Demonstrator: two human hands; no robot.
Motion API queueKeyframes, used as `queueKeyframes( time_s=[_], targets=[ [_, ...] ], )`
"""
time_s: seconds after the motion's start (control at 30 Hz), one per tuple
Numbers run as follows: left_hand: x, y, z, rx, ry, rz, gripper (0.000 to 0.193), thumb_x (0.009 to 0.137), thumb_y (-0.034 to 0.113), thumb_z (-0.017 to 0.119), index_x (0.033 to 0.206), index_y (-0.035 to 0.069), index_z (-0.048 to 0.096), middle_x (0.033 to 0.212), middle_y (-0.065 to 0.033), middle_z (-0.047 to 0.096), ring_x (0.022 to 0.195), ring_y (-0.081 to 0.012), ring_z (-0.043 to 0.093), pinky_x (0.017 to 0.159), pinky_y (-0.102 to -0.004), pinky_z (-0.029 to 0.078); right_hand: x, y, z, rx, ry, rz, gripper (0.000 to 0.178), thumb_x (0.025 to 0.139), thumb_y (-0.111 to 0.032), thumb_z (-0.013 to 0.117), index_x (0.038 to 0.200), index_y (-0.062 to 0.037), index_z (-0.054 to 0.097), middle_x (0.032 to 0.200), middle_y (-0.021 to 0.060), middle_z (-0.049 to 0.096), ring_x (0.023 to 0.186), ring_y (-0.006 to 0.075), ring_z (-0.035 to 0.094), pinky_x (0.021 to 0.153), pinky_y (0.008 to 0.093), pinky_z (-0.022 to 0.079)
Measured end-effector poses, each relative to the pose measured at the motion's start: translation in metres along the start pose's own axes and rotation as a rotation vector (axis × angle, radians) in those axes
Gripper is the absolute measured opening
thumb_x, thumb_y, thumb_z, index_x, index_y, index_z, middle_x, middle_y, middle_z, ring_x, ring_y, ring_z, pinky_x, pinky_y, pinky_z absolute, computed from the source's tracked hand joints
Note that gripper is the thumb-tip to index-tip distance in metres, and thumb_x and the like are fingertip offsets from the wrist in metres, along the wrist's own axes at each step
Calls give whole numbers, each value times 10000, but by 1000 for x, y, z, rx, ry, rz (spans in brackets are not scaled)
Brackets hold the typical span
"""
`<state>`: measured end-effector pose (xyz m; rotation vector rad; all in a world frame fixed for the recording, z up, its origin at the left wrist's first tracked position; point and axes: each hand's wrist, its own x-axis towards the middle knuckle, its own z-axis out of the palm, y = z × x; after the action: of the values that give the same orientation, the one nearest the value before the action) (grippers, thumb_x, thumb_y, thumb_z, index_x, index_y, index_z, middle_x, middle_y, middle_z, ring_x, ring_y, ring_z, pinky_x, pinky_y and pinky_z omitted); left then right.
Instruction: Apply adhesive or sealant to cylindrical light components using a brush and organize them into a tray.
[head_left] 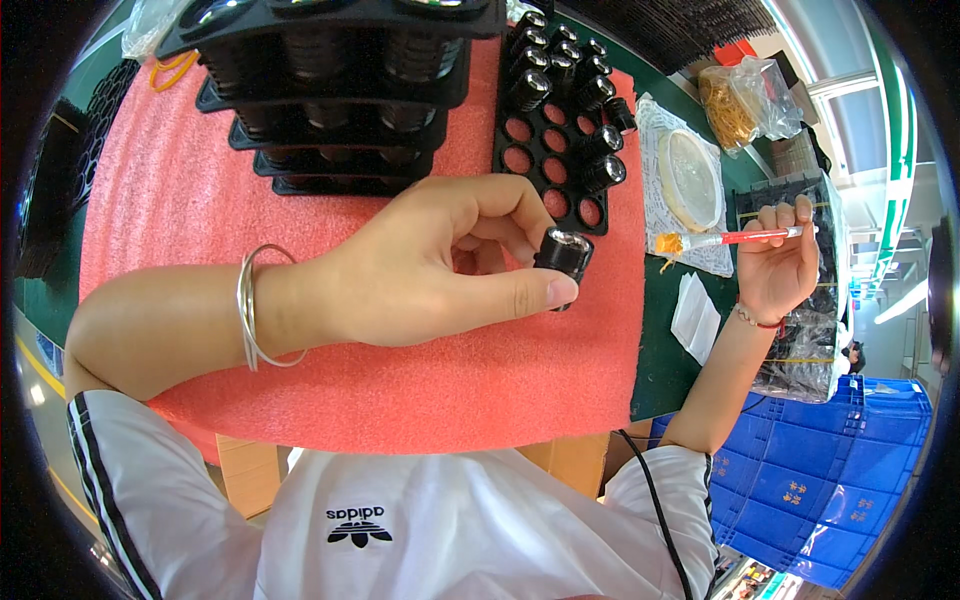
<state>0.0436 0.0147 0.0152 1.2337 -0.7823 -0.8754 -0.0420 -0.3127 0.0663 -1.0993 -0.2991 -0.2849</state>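
Observation:
Pinched between the thumb and fingers of my left hand (430, 265) is a short black cylinder with a shiny top (567, 250). It is held over the pink foam mat, just in front of a black tray with round holes (573, 194). Similar black cylinders (529, 90) stand in the tray's far part and along its right side, while several nearer holes show pink through them. Off to the right, my right hand (780, 268) is raised and closed on a small brush (745, 238) with a red handle and an orange-yellow tip.
Stacked black trays (340, 120) of cylinders rise at the far left of the pink mat (420, 400). To the right, a round pale dish (692, 180) sits on printed paper beside a folded white paper (694, 318). Beyond are a bag of yellow bands (735, 105) and blue crates (800, 470).

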Motion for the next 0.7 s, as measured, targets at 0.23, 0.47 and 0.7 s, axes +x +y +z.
queueKeyframes(
  time_s=[0.23, 0.47, 0.7],
  targets=[
    [0, -1, 0, -15, 3, 8, 206, 808, 128, 643, 928, 36, 501, 846, 2, 578, 790, -47, 532, 675, -191, 425, 0, 0, 1, 3, -5, -3, 101, 891, -141, 461, 944, -59, 435, 785, 86, 528, 702, 143, 441, 664, 256, 392],
    [0, 0, 1, -9, 8, -2, 214, 808, 135, 644, 931, 37, 500, 846, 1, 582, 791, -47, 537, 677, -191, 426, 0, 0, 1, 16, -7, -3, 99, 892, -136, 461, 941, -55, 434, 777, 82, 520, 701, 145, 435, 660, 258, 388],
    [1, 0, 4, -62, 56, 35, 269, 782, 185, 685, 824, 13, 483, 747, 1, 514, 699, -36, 489, 611, -188, 409, 0, 0, 0, 20, 7, -2, 102, 891, -139, 461, 943, -56, 430, 768, 74, 508, 699, 145, 431, 662, 258, 385]
  ],
)
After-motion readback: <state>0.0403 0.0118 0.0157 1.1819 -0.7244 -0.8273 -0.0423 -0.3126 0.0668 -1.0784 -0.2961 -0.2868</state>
